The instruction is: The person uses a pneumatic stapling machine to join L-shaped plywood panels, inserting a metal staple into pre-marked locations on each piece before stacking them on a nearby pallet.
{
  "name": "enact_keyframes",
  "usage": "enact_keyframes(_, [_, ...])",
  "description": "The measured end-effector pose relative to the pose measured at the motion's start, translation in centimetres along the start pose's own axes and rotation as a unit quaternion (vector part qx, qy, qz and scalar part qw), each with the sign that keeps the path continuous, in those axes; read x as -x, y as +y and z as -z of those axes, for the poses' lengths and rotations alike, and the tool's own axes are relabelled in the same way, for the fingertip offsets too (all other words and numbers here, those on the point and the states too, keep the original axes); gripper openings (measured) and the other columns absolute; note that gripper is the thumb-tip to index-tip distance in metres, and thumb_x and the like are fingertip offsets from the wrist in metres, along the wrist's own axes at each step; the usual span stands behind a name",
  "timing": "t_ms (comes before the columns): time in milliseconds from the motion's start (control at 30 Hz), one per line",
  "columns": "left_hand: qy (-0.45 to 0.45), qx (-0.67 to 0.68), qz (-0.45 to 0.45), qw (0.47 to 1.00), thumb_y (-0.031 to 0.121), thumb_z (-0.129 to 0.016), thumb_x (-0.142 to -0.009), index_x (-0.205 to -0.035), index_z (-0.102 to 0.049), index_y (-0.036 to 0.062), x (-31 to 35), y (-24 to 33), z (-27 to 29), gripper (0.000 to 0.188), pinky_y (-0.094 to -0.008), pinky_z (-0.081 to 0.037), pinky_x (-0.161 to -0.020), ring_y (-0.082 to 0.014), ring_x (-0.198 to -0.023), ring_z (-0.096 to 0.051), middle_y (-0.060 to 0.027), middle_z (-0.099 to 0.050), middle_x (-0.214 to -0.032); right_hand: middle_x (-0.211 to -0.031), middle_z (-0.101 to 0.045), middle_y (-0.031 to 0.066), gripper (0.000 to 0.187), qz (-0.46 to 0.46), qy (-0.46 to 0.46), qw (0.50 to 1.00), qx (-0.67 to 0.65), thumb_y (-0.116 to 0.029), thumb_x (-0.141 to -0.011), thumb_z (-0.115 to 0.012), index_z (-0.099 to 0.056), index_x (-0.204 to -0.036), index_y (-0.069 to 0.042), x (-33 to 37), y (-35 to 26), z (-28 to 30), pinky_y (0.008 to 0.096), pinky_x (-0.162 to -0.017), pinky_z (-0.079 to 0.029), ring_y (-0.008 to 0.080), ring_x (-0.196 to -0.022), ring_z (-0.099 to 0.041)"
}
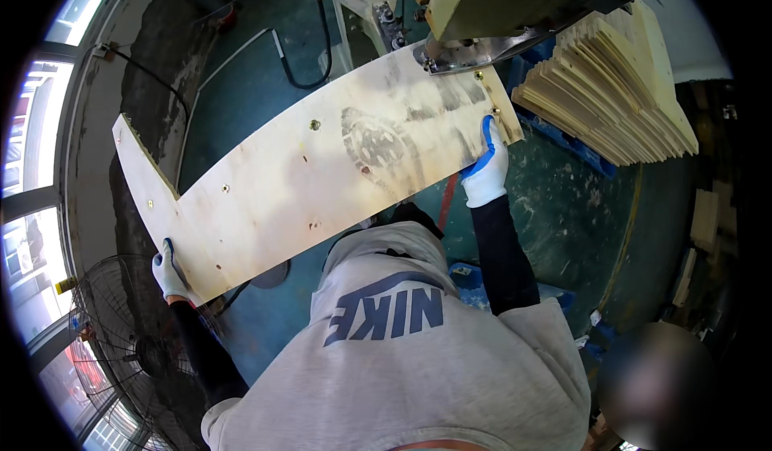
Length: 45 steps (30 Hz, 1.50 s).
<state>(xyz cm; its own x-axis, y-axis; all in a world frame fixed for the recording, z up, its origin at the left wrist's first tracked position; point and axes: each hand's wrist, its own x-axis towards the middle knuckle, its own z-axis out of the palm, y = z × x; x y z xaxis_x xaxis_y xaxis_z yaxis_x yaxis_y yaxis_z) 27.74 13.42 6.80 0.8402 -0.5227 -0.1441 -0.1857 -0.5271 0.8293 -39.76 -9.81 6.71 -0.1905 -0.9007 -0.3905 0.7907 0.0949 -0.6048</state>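
A large pale plywood panel (265, 185) with a curved far edge and a notched left end spans the space before me. Several brass-coloured metal inserts and dark smudges mark its face. My left hand (169, 271), in a white glove with a darker palm, grips the near left corner, thumb on top. With a white and blue glove on, my right hand (488, 169) clasps the near edge by the right end; its thumb lies on the face close to a metal insert (496, 111). The panel's far right part lies beneath the metal head (474, 55) of a green machine (507, 4).
A fanned stack of plywood panels (595, 89) rests on a blue pallet (571, 141) at the right. Near left stands a wire-caged fan (149, 354), beside the windows. A black cable (310, 85) hangs beyond the panel. Wood pieces (704, 219) lie far right.
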Motion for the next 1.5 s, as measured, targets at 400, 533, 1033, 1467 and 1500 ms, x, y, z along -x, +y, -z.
enact_keyframes(400, [-0.023, -0.055, -0.022, 0.998, 0.04, -0.075, -0.094, -0.078, -0.057, 0.0052, -1.2, 0.1, 0.2, 0.042, -0.0258, -0.033, -0.055, -0.006, -0.061, -0.038, 0.0066, -0.046, -0.069, -0.13, -0.063, 0.0086, 0.044, 0.046, 0.022, 0.998, 0.044, -0.017, -0.101, -0.064, -0.052, -0.14, 0.0, -0.9, 0.4, 1.1, 0.0334, -0.102, -0.05, 0.0166, -0.119, -0.061])
enact_keyframes(533, [-0.013, -0.08, -0.018, 0.997, 0.039, -0.075, -0.094, -0.079, -0.058, 0.0046, -1.6, 0.4, -0.3, 0.041, -0.0254, -0.033, -0.055, -0.006, -0.062, -0.039, 0.0063, -0.048, -0.071, -0.13, -0.063, 0.0088, 0.043, 0.077, 0.026, 0.995, 0.064, -0.018, -0.101, -0.063, -0.053, -0.139, 0.0, -1.3, 0.8, 1.6, 0.0349, -0.101, -0.051, 0.0166, -0.117, -0.062])
enact_keyframes(1033, [0.011, -0.07, -0.065, 0.995, 0.039, -0.074, -0.095, -0.08, -0.056, 0.0046, -1.1, 2.6, 0.5, 0.041, -0.0263, -0.037, -0.062, -0.0076, -0.069, -0.041, 0.0038, -0.049, -0.074, -0.13, -0.063, 0.0074, 0.043, 0.025, -0.008, 1.0, 0.016, -0.022, -0.103, -0.061, -0.053, -0.14, -0.003, -2.0, 1.7, 1.2, 0.038, -0.099, -0.054, 0.0194, -0.118, -0.063])
enact_keyframes(1467, [-0.023, 0.025, -0.025, 0.999, 0.03, -0.071, -0.098, -0.076, -0.053, 0.0089, 6.7, 2.6, 3.6, 0.036, -0.0245, -0.034, -0.061, -0.0049, -0.068, -0.037, 0.0074, -0.045, -0.074, -0.137, -0.062, 0.0107, 0.046, -0.016, 0.001, 1.0, -0.018, -0.029, -0.106, -0.055, -0.052, -0.143, -0.003, 3.3, -1.2, 5.4, 0.0429, -0.103, -0.052, 0.0257, -0.123, -0.061])
enact_keyframes(1500, [-0.032, 0.038, -0.019, 0.999, 0.029, -0.07, -0.098, -0.077, -0.053, 0.0091, 7.3, 1.4, 3.5, 0.034, -0.0243, -0.035, -0.061, -0.0049, -0.068, -0.038, 0.007, -0.046, -0.075, -0.138, -0.061, 0.0109, 0.046, -0.017, 0.015, 1.0, -0.009, -0.031, -0.105, -0.054, -0.052, -0.143, -0.003, 3.6, -1.9, 6.0, 0.0439, -0.104, -0.051, 0.0264, -0.124, -0.06])
